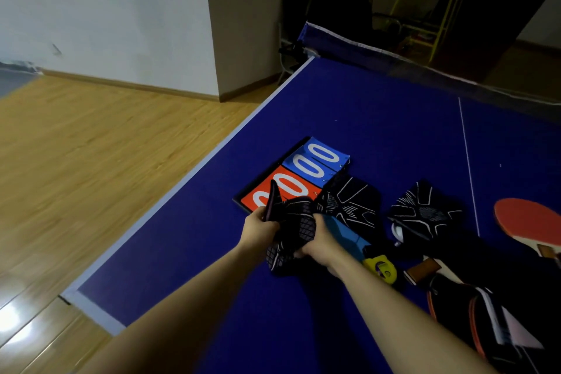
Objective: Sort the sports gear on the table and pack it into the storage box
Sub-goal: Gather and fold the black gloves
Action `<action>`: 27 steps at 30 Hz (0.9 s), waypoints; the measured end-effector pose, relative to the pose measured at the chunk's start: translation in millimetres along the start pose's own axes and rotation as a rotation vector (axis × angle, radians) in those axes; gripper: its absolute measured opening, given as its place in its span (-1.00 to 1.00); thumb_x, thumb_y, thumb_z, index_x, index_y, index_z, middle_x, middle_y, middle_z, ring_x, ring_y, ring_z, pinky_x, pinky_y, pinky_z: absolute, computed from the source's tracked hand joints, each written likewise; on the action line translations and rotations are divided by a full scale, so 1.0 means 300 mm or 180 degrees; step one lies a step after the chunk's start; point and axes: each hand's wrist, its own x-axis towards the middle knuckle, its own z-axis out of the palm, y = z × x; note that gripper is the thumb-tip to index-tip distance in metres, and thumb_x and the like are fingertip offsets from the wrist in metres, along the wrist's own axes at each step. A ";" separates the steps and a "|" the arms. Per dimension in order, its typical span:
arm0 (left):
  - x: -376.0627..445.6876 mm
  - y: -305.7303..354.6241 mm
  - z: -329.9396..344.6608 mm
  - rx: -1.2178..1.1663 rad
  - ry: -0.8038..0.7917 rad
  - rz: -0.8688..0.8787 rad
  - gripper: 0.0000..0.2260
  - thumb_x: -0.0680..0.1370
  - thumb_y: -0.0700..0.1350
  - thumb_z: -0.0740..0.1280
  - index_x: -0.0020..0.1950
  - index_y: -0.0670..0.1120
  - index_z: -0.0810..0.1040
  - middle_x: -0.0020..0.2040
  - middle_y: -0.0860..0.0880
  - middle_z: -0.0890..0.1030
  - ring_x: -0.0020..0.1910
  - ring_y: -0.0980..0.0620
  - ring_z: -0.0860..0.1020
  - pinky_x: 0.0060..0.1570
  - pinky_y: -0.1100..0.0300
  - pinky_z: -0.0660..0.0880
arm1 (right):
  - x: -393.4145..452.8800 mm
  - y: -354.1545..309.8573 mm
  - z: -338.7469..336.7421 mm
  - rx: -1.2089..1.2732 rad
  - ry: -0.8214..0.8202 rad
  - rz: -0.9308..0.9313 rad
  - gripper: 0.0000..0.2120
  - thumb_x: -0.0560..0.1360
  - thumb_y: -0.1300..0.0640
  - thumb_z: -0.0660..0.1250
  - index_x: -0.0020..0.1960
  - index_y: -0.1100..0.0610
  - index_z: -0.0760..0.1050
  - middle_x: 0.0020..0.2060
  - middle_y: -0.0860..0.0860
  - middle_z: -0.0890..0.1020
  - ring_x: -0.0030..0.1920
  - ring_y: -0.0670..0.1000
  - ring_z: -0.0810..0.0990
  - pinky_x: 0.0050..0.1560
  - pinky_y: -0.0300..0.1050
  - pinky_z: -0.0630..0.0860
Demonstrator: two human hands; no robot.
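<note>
Hands at the near left of a blue table (379,106), both holding one black patterned pad (296,225). Left hand (261,226) grips its upper left flap, fingers curled round the edge; right hand (318,241) clutches its lower right part, fingertips hidden in the fabric. The pad is lifted just in front of a scoreboard (303,170), covering the lower edge of the red half; the blue half and its white zeros show whole. Two similar pads lie flat to the right: one (352,203) touching the scoreboard's corner, another (425,211) apart from it. A blue and yellow object (364,249), possibly a tape measure, runs under the right wrist, partly hidden. A red paddle (531,222) is cut off by the right edge. A dark bag (473,307) at lower right is blurred, its contents unclear. The net (364,45) crosses the far end. No storage box shows.
</note>
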 end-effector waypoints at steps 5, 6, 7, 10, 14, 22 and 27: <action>-0.026 0.009 0.020 -0.0185 -0.0139 0.0098 -0.72 0.54 -0.41 0.20 0.16 -0.16 0.51 -0.05 -0.11 0.60 -0.12 -0.01 0.62 -0.25 0.23 0.58 | -0.049 -0.038 -0.014 0.0348 0.0406 -0.0448 -0.46 0.48 0.42 0.24 0.36 0.02 0.28 0.19 0.07 0.45 0.06 -0.01 0.46 -0.25 -0.31 0.45; -0.032 0.017 0.026 -0.0221 -0.0140 0.0140 -0.75 0.55 -0.40 0.21 0.14 -0.16 0.52 -0.06 -0.11 0.61 -0.13 0.00 0.62 -0.27 0.25 0.57 | -0.053 -0.042 -0.020 0.0400 0.0511 -0.0497 -0.43 0.46 0.44 0.24 0.37 0.01 0.28 0.18 0.04 0.43 0.09 -0.01 0.43 -0.21 -0.31 0.45; -0.035 0.024 0.031 -0.0232 -0.0110 0.0191 -0.77 0.55 -0.39 0.21 0.14 -0.18 0.51 -0.08 -0.10 0.60 -0.14 0.00 0.62 -0.26 0.26 0.56 | -0.050 -0.041 -0.027 0.0505 0.0639 -0.0500 -0.40 0.44 0.45 0.26 0.37 0.01 0.27 0.17 0.00 0.43 0.12 -0.01 0.43 -0.15 -0.27 0.47; -0.040 0.061 0.051 -0.0073 0.0055 0.0419 -0.80 0.56 -0.37 0.19 0.14 -0.22 0.48 -0.11 -0.10 0.58 -0.17 -0.01 0.58 -0.23 0.23 0.56 | -0.072 -0.061 -0.071 0.0912 0.1142 -0.0491 -0.45 0.42 0.42 0.31 0.34 0.12 0.27 0.13 0.06 0.51 0.08 0.03 0.50 -0.04 -0.14 0.46; -0.061 0.145 0.096 -0.0135 0.0090 0.0684 -0.80 0.59 -0.35 0.17 0.14 -0.12 0.43 -0.15 -0.03 0.55 -0.26 0.06 0.53 -0.34 0.29 0.46 | -0.107 -0.095 -0.158 0.1078 0.1558 -0.0684 -0.61 0.46 0.40 0.31 0.21 0.18 0.29 0.05 0.10 0.52 -0.01 0.03 0.52 -0.23 -0.27 0.43; -0.093 0.348 0.165 -0.0685 -0.0092 0.1225 -0.84 0.59 -0.34 0.19 0.09 -0.19 0.52 -0.08 -0.11 0.61 -0.12 -0.03 0.61 -0.07 0.13 0.57 | -0.182 -0.206 -0.310 0.0861 0.2306 -0.1140 -0.77 0.53 0.28 0.31 0.17 0.23 0.43 -0.18 0.07 0.49 -0.20 0.00 0.48 -0.31 -0.26 0.38; -0.129 0.414 0.215 -0.0590 -0.0237 0.1377 -0.86 0.61 -0.28 0.21 0.11 -0.18 0.52 -0.10 -0.13 0.59 -0.14 -0.07 0.59 -0.20 0.17 0.55 | -0.219 -0.298 -0.380 0.0837 0.2458 -0.1308 -0.83 0.54 0.25 0.30 0.12 0.17 0.45 -0.04 0.12 0.54 -0.11 0.05 0.52 -0.26 -0.21 0.42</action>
